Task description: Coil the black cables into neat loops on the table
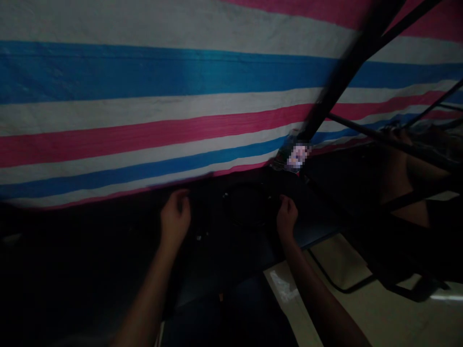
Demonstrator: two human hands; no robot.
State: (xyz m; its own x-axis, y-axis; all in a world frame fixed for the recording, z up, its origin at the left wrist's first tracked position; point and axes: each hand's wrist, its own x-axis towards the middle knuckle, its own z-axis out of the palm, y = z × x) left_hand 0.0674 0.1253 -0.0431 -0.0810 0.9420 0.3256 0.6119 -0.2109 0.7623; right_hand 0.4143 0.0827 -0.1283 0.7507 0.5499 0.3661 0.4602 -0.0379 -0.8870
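Note:
The light is very dim. Over the black tabletop (246, 255), my left hand (175, 214) is curled, its thumb bent toward the forefinger. Whatever may lie between those fingers is lost in the dark. A loop of black cable (247, 224) with small shiny ends lies between my two hands. Just right of that loop, my right hand (287, 215) has its fingers closed together, fingertips toward the cable; anything inside them is too dark to see. Small pale bits (198, 237) show on the table to the right of my left wrist.
A striped plastic sheet (144, 125) hangs behind the table. Dark metal bars (336, 86) slant down at the right, with a clear plastic bag (285, 156) at their foot. Another person's arm (401, 183) is farther right. A chair (343, 260) stands below.

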